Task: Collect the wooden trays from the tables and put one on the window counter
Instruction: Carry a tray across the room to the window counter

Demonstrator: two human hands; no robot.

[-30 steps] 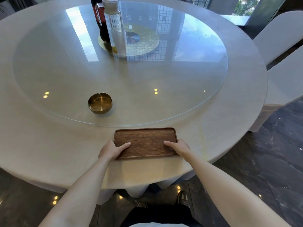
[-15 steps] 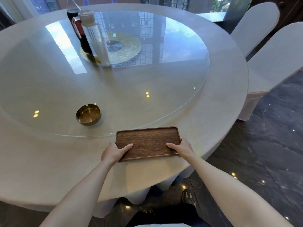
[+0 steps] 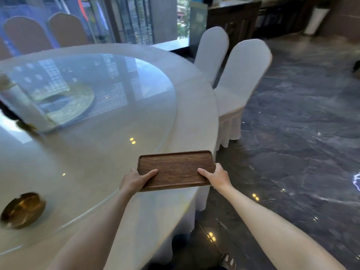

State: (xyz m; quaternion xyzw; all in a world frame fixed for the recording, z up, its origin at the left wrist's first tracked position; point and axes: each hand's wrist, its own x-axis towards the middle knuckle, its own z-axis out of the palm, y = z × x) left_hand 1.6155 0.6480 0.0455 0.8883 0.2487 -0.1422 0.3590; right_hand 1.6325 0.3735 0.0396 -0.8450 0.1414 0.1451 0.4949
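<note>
A dark brown rectangular wooden tray (image 3: 176, 169) with a shallow raised rim is held over the near right edge of the round white-clothed table (image 3: 196, 121); its right end overhangs the dark marble floor (image 3: 292, 152). Whether it is clear of the cloth cannot be told. It lies face up and close to level, its long axis running left to right, the right end slightly farther away. The left hand (image 3: 136, 179) is closed on the near left corner, thumb laid across the top, and the right hand (image 3: 215, 175) is clamped likewise on the near right corner. The step in hand is judged to be collection of this tray. The next move calls for the tray to be kept level and carried clear of the two white-covered chairs (image 3: 239, 78) at the right. A glass turntable (image 3: 87, 117) covers the table's middle, with a round brass ashtray (image 3: 22, 210) at the near left, well apart from the tray.
</note>
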